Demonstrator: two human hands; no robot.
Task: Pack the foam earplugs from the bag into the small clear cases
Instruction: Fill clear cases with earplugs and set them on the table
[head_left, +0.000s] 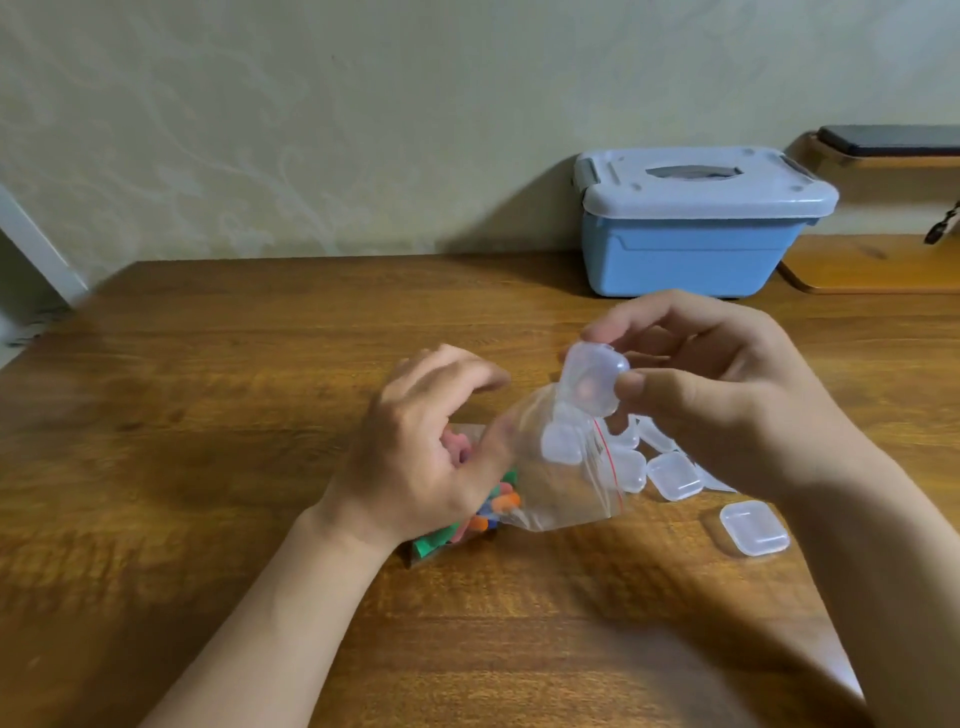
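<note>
My right hand (727, 395) pinches a small clear case (592, 382) between thumb and fingers, held above the table; something pinkish shows inside it. A clear zip bag (566, 483) with a red seal line lies below it on the wooden table (208, 415). Colourful foam earplugs (488, 512) in green, orange and blue lie in the bag under my left hand (421, 452). That hand rests on the bag's left part with curled fingers, a pink earplug showing by its fingers. Several more clear cases (670, 475) lie to the right, one apart (753, 530).
A blue lidded storage box (696, 234) stands at the back right against the wall. A wooden shelf (883, 260) with a dark pad on top sits at the far right. The table's left edge runs diagonally at the left.
</note>
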